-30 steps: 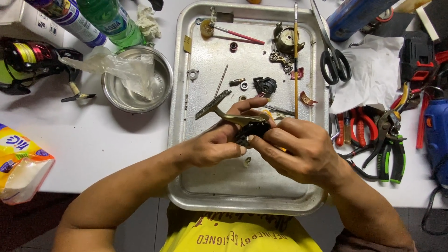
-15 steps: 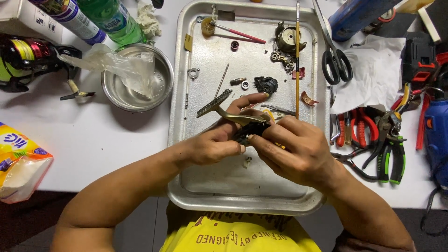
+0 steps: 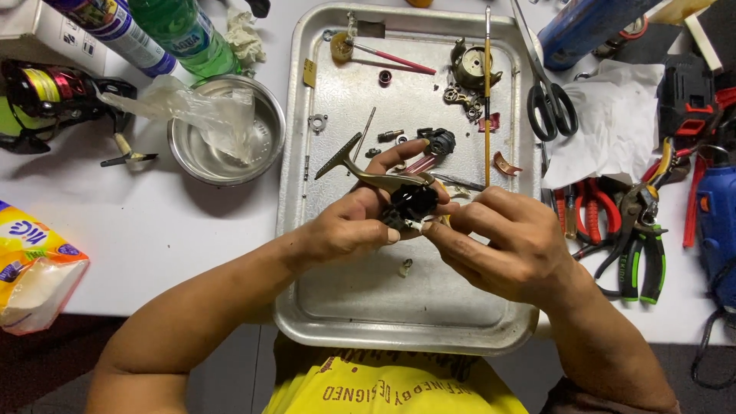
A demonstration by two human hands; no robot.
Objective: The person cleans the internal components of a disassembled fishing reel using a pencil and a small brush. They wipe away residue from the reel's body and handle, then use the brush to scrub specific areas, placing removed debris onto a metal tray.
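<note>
Both my hands meet over the middle of a metal tray. My left hand grips a fishing reel body, bronze with a black core and a long foot pointing up-left. My right hand pinches at the reel's right side with its fingertips; whatever it holds there is hidden. Small loose parts lie on the tray: a black gear piece, a washer, a thin pin, a bronze housing and a thin orange-handled brush.
A steel bowl with a plastic bag stands left of the tray, bottles behind it. Scissors, white paper, pliers and cutters lie on the right. A yellow packet sits at the left edge.
My hands and the reel have stayed over the tray's middle; only the fingers have shifted slightly on the reel.
</note>
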